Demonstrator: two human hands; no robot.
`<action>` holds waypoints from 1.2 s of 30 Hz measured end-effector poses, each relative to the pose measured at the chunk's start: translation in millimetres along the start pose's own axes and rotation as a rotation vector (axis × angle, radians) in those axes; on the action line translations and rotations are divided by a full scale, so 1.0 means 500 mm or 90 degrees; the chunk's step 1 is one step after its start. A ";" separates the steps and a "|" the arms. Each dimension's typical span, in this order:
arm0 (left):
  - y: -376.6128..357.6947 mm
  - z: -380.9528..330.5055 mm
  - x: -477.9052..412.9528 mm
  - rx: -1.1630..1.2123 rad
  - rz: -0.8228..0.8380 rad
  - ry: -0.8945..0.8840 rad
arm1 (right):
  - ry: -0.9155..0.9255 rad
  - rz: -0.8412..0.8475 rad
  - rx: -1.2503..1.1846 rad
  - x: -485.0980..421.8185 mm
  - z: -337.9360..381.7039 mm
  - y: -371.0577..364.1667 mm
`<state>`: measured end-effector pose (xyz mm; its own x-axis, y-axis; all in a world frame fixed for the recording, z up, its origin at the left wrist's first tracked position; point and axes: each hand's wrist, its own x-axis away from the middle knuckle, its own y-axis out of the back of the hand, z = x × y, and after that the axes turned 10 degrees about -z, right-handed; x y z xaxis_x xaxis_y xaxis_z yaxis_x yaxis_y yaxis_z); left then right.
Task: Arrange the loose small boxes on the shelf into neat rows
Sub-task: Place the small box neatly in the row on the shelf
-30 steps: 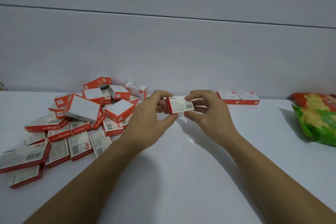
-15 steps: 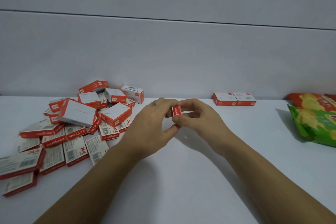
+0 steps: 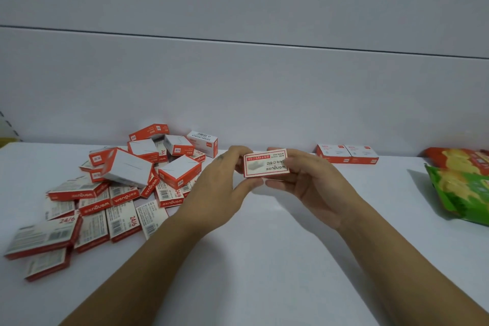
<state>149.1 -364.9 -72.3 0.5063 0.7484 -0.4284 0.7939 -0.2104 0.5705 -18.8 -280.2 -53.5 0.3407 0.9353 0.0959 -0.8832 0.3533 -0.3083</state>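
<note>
1. Both hands held one small box (image 3: 266, 165) up off the shelf (image 3: 264, 259), near its middle and toward the back wall (image 3: 238, 87). Its red-bordered printed face was turned toward me, with the lettering upside down.
2. The left hand (image 3: 219, 193) pinched the box's left end, thumb under the lower edge and fingers over the top edge.
3. The right hand (image 3: 309, 188) gripped the right end, its fingers curled behind and beneath it.
4. To the left lay the loose pile (image 3: 119, 188) of red-and-white boxes, some flat and some tilted on others, spreading out to the left edge of view.
5. To the right, two boxes (image 3: 346, 153) sat side by side, touching, with their backs close to the wall.
6. Bare white shelf lay between the pile and that pair, and across the front beneath the forearms.
7. Snack bags (image 3: 463, 185) lay at the far right edge, well apart from the pair.
</note>
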 end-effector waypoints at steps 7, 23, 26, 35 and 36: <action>0.001 -0.005 0.002 0.111 -0.001 0.058 | 0.008 -0.080 0.145 -0.002 0.001 0.001; -0.015 0.000 0.000 0.257 0.008 0.095 | -0.008 -0.091 0.156 0.000 -0.011 -0.002; -0.019 -0.007 0.007 0.124 -0.011 0.020 | -0.008 -0.080 0.133 0.000 -0.014 -0.004; -0.009 0.005 0.001 -0.028 -0.038 -0.011 | 0.295 -0.179 0.579 -0.003 -0.026 0.001; -0.009 0.007 0.000 -0.032 -0.032 -0.002 | 0.367 -0.159 0.662 -0.006 -0.028 0.005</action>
<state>146.9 -366.4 -77.3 0.4680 0.7548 -0.4596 0.8001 -0.1411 0.5830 -17.6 -282.1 -68.1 0.3982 0.7862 -0.4727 -0.5196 0.6179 0.5900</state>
